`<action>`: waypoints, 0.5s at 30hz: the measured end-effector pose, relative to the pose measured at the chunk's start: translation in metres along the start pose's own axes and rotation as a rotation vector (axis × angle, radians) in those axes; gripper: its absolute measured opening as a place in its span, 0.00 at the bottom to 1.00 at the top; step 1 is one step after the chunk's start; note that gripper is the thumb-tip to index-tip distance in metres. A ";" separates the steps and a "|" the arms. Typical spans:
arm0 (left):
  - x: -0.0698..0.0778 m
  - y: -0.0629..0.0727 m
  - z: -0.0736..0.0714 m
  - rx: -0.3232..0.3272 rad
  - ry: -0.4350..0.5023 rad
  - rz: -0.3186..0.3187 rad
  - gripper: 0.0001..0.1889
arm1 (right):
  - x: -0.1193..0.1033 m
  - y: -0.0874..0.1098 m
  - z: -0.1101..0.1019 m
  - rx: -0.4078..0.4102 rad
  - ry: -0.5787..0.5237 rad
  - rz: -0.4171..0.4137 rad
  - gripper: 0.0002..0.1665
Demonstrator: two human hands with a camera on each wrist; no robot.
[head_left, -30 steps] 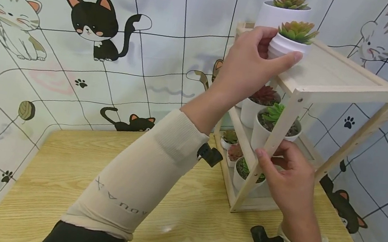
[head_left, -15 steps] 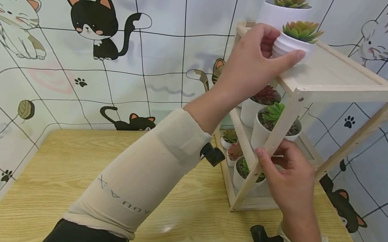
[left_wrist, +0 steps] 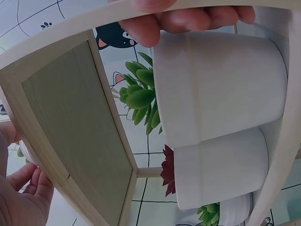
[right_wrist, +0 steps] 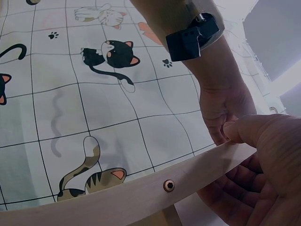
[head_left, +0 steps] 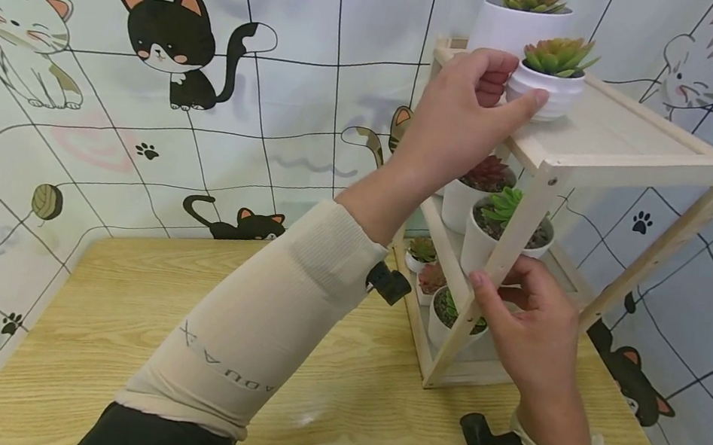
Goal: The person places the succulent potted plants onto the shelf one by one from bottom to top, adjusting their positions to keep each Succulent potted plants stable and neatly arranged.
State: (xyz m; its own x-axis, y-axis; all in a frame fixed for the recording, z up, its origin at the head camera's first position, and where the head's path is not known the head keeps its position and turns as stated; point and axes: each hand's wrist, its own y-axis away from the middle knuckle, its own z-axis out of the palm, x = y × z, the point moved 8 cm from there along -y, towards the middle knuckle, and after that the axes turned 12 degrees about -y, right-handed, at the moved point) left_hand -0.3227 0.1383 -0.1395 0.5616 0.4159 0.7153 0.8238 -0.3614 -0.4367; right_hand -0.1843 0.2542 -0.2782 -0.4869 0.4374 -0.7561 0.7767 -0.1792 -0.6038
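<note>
In the head view my left hand (head_left: 456,119) is round the near left side of a small white ribbed pot with a green-red succulent (head_left: 562,98), which stands on the top board of a wooden plant stand (head_left: 650,176). The thumb lies across the pot's front and the fingers curl at its left. My right hand (head_left: 540,347) grips the stand's front post (head_left: 518,226) at middle-shelf height, thumb in front and fingers behind. From the right wrist, that thumb (right_wrist: 244,129) is seen pressing the post's edge. The left wrist view shows the right hand's fingers (left_wrist: 183,20) beside a white pot (left_wrist: 221,84).
A bigger white succulent pot (head_left: 506,31) stands behind on the top board. The middle shelf bears a green succulent pot (head_left: 480,244) and a red one (head_left: 457,206). Small pots (head_left: 440,333) sit on the bottom shelf. The stand is on a wood-grain table (head_left: 182,297) by a cat-print wall cover.
My left hand has shifted the small ribbed pot slightly right along the top board, and its thumb has drawn back a little across the pot. The right hand stays on the post.
</note>
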 end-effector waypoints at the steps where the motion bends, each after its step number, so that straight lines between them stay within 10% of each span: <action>1: 0.000 0.000 0.000 0.001 0.011 0.000 0.29 | 0.000 0.000 0.000 -0.001 0.003 0.004 0.21; 15: 0.000 0.008 -0.005 0.042 0.036 0.061 0.25 | 0.001 0.000 0.000 -0.006 0.016 0.028 0.20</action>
State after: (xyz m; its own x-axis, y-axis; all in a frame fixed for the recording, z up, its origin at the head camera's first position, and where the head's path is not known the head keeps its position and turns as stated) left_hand -0.3160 0.1317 -0.1402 0.6081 0.3642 0.7054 0.7913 -0.3494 -0.5017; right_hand -0.1850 0.2545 -0.2789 -0.4584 0.4461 -0.7687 0.7924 -0.1866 -0.5808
